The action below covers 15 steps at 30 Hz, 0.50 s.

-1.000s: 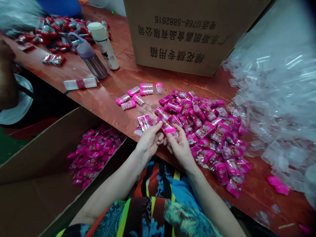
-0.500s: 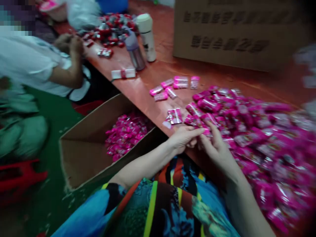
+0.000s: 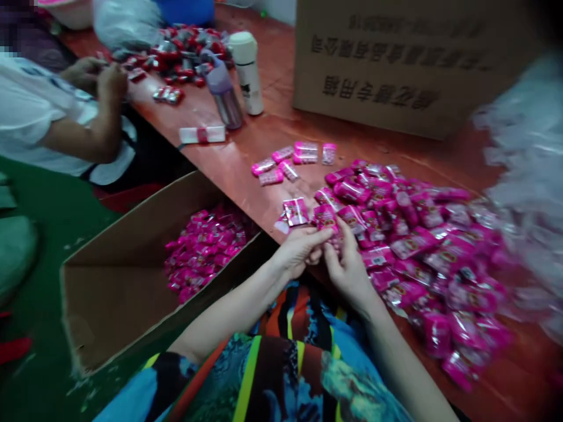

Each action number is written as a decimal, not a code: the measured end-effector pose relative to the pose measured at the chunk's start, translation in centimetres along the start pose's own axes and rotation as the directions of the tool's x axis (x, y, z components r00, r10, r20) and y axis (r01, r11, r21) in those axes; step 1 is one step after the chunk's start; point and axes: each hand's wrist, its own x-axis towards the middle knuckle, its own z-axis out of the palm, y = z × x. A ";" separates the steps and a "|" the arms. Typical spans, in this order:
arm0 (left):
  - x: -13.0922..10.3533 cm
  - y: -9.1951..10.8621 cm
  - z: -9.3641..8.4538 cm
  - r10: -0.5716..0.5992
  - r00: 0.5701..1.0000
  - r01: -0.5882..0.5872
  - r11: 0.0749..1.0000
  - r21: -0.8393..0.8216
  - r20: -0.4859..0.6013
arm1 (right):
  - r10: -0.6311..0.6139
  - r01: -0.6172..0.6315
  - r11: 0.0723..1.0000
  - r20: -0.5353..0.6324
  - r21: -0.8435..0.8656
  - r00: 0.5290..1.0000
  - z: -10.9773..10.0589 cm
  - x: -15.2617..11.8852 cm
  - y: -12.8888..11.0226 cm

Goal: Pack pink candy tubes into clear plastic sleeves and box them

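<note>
A pink packet (image 3: 328, 219) is held at the near edge of the red table (image 3: 272, 126), directly in front of the wearer. The left hand (image 3: 302, 247) grips it from the left side, thumb and fingers pressed on it. The right hand (image 3: 349, 261) pinches it from the opposite side; the two hands are close together. Fine detail of the packet is blurred and partly covered by fingers.

Just left of the packet lie flat pink-and-silver wrappers (image 3: 295, 211). To the right, a pile of pink packets (image 3: 422, 243) spreads across the table. Beyond the wrappers sits a small group of pink-capped containers (image 3: 270, 177), clear-bodied, lying at various angles.

Below the table edge, at left, a cardboard box (image 3: 123, 310) contains many more packets (image 3: 206, 249) of the same pink colour.

Farther along the table are a white sleeve with a red band (image 3: 204, 135), a purple bottle (image 3: 225, 97) and a white flask (image 3: 247, 73), the latter two upright and side by side. Behind them is a heap of red-and-grey packs (image 3: 189, 53). A printed carton (image 3: 373, 70), its lettering inverted, stands at the rear; translucent plastic pieces (image 3: 523, 135) are massed at right.

At far left, a co-worker's hands (image 3: 109, 76) are near the red-and-grey heap.
</note>
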 end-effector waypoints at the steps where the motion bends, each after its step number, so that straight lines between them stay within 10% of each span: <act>1: 0.0 0.1 -0.1 -0.015 1.000 0.015 1.000 0.027 0.019 | 0.038 -0.040 0.997 0.040 0.062 0.998 -0.1 0.1 -0.2; 7: -0.3 0.2 -0.4 -0.074 0.989 0.059 0.991 0.118 0.125 | 0.183 -0.277 0.836 0.236 0.474 0.954 -0.6 0.5 -1.4; 15: 0.7 -0.4 -0.3 0.043 0.999 -0.043 0.988 0.148 0.006 | 0.097 -0.143 0.923 0.146 0.356 0.985 -0.5 -0.5 0.0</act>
